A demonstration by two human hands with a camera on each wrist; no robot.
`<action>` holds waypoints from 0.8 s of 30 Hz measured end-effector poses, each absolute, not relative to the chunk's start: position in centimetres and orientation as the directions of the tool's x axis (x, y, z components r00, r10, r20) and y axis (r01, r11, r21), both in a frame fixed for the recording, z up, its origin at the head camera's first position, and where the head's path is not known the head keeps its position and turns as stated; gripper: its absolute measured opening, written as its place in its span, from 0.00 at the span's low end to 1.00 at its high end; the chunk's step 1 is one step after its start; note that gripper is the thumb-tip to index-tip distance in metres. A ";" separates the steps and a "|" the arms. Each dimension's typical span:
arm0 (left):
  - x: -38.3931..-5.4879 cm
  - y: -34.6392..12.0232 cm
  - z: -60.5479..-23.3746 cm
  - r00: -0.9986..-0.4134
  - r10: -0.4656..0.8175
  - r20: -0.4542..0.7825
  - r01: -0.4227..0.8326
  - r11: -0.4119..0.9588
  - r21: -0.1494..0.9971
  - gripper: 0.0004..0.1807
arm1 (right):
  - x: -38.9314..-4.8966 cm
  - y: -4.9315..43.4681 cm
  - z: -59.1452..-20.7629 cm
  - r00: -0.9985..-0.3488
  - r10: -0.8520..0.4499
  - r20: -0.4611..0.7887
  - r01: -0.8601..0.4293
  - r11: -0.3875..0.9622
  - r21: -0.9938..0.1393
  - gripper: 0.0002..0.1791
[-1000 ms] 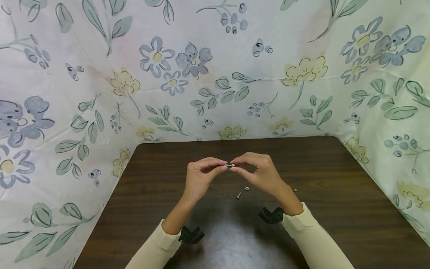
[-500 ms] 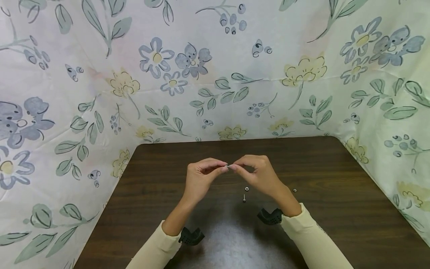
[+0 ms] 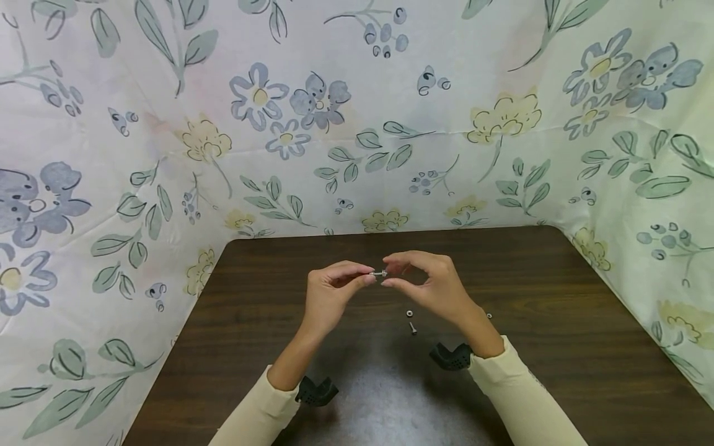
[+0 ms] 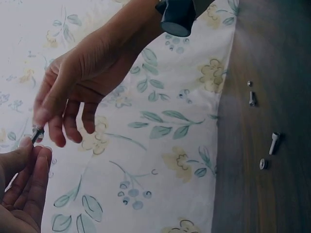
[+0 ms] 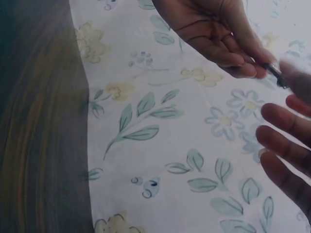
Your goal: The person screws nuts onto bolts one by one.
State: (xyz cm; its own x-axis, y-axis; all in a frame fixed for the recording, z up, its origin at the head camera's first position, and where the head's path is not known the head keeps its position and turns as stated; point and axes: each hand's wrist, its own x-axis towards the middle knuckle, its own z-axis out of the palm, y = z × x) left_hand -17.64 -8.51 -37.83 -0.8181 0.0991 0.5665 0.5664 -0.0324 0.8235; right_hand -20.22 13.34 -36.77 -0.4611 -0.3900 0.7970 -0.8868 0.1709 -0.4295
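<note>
A small metal bolt (image 3: 377,274) with a nut (image 3: 384,273) at its right end is held level above the table. My left hand (image 3: 329,297) pinches the bolt between thumb and fingertips. Around the nut end, my right hand (image 3: 432,285) has its thumb and forefinger parted, with the nut showing between them. In the left wrist view, the bolt (image 4: 36,135) spans the small space between both hands. In the right wrist view, the lower fingers (image 5: 284,143) of my right hand are spread out, and the left fingertips cover one end of the bolt (image 5: 276,74).
On the dark wood table (image 3: 268,310) lie a loose bolt (image 3: 413,328) and a nut (image 3: 409,313). Another nut (image 3: 489,316) is beside my right forearm; a second loose bolt (image 4: 251,98) shows in the left wrist view. A floral cloth (image 3: 357,186) surrounds the table.
My right fingers closed over the nut end half a second ago and have now parted from it. The loose bolt on the table has rolled rightward. My left hand has barely moved.
</note>
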 end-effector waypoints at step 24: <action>-17.5 -8.5 -38.1 -0.801 0.148 0.581 0.585 -0.020 0.811 0.05 | -20.1 12.9 -37.0 -0.462 -0.447 0.766 -0.884 0.156 -0.442 0.08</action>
State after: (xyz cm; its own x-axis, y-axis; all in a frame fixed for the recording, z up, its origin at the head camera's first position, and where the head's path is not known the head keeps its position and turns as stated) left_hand -17.50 -8.45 -38.08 -0.8005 0.1481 0.5807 0.5847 -0.0195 0.8110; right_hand -20.07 12.95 -37.04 -0.4617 -0.4471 0.7661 -0.8836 0.1555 -0.4417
